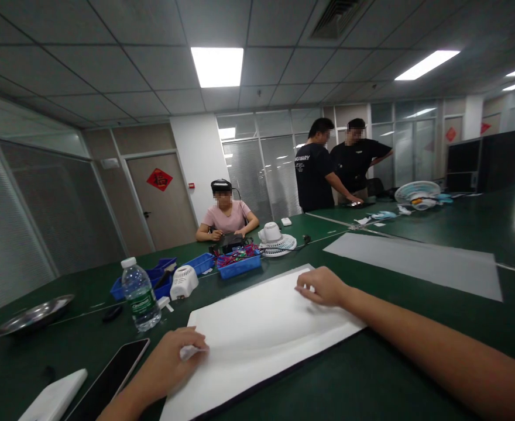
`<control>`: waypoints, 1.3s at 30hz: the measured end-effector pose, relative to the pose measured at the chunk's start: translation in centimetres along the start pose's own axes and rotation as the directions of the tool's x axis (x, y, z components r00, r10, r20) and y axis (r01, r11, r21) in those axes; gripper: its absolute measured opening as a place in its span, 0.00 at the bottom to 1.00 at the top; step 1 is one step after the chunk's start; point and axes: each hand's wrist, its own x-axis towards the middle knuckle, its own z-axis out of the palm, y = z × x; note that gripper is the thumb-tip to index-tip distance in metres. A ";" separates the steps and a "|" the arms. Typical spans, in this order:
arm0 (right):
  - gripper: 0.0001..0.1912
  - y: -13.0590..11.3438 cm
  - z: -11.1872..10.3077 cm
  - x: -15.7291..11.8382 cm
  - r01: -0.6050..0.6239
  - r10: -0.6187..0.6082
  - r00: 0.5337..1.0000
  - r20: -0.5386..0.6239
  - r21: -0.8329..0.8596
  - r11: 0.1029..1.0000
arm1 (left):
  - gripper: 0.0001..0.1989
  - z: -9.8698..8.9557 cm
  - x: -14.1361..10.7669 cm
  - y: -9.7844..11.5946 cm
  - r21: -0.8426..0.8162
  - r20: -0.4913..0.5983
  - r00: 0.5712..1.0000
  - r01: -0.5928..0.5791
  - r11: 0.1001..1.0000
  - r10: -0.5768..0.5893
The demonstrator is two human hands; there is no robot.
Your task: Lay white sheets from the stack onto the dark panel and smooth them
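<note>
A large white sheet of paper [249,318] lies in front of me on the green table, with a soft bend across its middle. A dark edge shows beneath its near side. At the paper's left side my left hand [176,359] is closed, and a small white fold pokes out between thumb and fingers. My right hand [325,286] is on the far right part of the sheet, fingers curled and pinched against the paper. Just left of my left hand lie a dark-screened phone [112,380] and a white flat device [55,397].
A water bottle [141,298] stands beyond my left hand. Behind the paper are a blue bin of wires [240,266], white fan parts [277,242] and a white housing [184,282]. A translucent sheet [419,260] lies right. A metal dish [33,316] sits left. Several people are across the table.
</note>
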 end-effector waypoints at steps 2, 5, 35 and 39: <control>0.17 3.7 -0.2 -0.9 -0.184 0.184 0.983 -0.004 -0.033 0.982 | 0.14 -0.5 -0.6 -0.8 -0.048 0.011 0.999 0.048 0.998 -0.048; 0.16 8.7 -0.4 -2.6 -0.424 0.424 0.905 -0.011 -0.080 0.902 | 0.15 -1.2 -1.2 -2.0 -0.126 0.009 0.998 0.062 0.990 -0.061; 0.18 14.1 1.6 -5.7 -0.738 0.745 0.655 -0.126 -0.322 0.593 | 0.28 1.2 -0.7 -3.7 0.137 -0.019 0.997 0.076 0.988 -0.074; 0.20 10.8 0.5 -4.0 -0.668 0.623 0.744 -0.239 -0.291 0.685 | 0.29 1.5 -0.6 -4.4 0.165 -0.097 0.995 0.028 0.986 -0.012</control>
